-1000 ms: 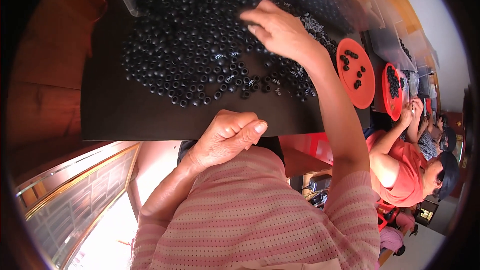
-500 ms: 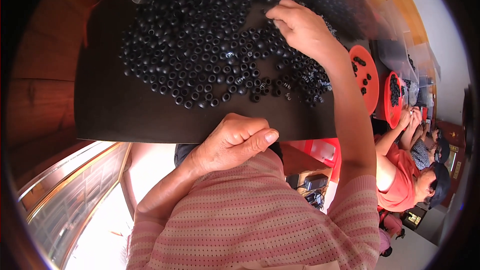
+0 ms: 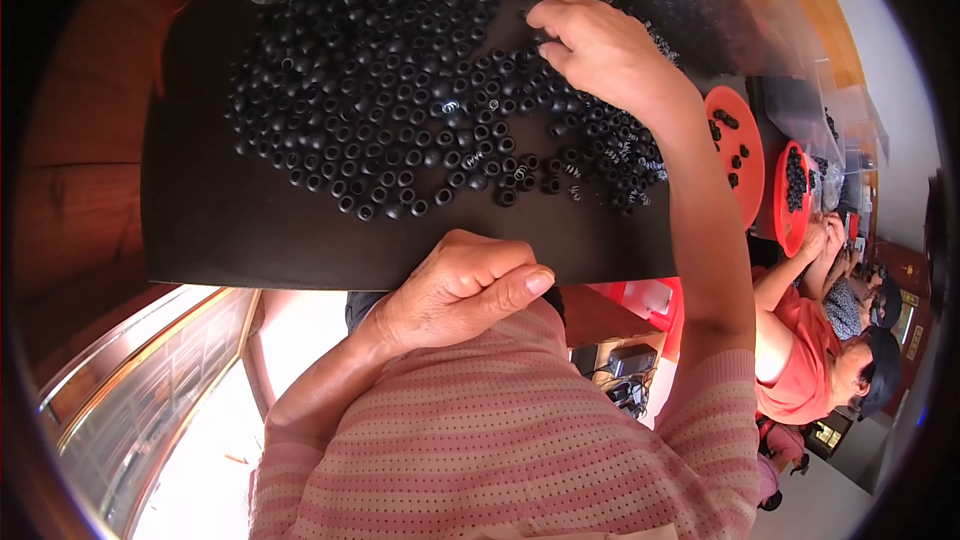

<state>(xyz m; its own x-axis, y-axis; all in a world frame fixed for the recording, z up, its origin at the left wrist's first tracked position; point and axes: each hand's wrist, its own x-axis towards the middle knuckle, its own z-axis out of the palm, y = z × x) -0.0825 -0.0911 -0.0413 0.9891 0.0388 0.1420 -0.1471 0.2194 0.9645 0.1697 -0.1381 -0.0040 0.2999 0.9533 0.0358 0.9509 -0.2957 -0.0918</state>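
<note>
On the black mat [image 3: 300, 230], right hand [image 3: 600, 50] fingers pinch among rings [image 3: 400, 120], sorting; left hand [image 3: 455, 290] rests loosely curled at the mat's near edge, steadying it.

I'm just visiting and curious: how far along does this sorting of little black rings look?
Done: a few black rings lie in the orange dishes at the right. In hand: the right hand picks among the heap of black rings on the black mat; the left hand rests closed at its near edge. Left: most of the heap, it seems.

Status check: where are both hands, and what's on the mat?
Right hand fingertips down in black rings. Left hand fisted at black mat near edge, contents hidden. Nothing blocking.
</note>
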